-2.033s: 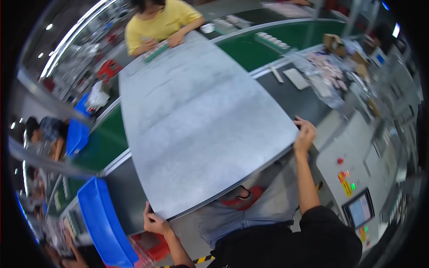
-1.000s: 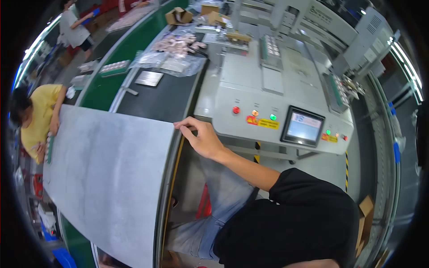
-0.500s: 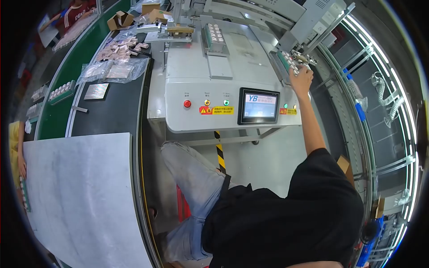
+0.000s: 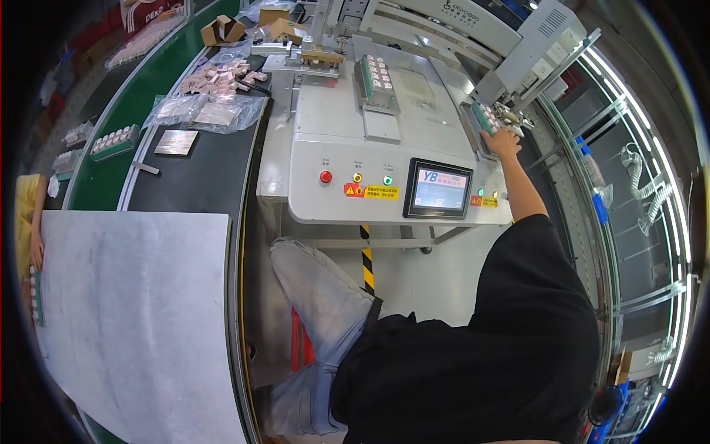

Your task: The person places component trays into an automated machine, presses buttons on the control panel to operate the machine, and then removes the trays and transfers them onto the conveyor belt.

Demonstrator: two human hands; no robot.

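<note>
My right hand (image 4: 504,143) reaches to the right side of the machine. Its fingers are closed on the near end of a green tray (image 4: 482,118) that carries small white parts. The tray lies in a slot on the machine's right edge, beside a metal fixture (image 4: 512,117). The fingers partly hide the tray's near end. My left hand is out of view. Left of the tray, on the machine top (image 4: 421,122), stands a block of white pieces (image 4: 377,74) in a holder.
A touch screen (image 4: 438,189) and a red button (image 4: 325,177) sit on the machine front. To the left are a white board (image 4: 133,311), bagged parts (image 4: 214,111), a metal plate (image 4: 176,142) and another filled green tray (image 4: 115,144). A co-worker's hand (image 4: 36,251) rests at the board's left edge.
My right hand has drawn down slightly toward the tray's near end, its fingers lower around it. The whole view has shifted a little with my head.
</note>
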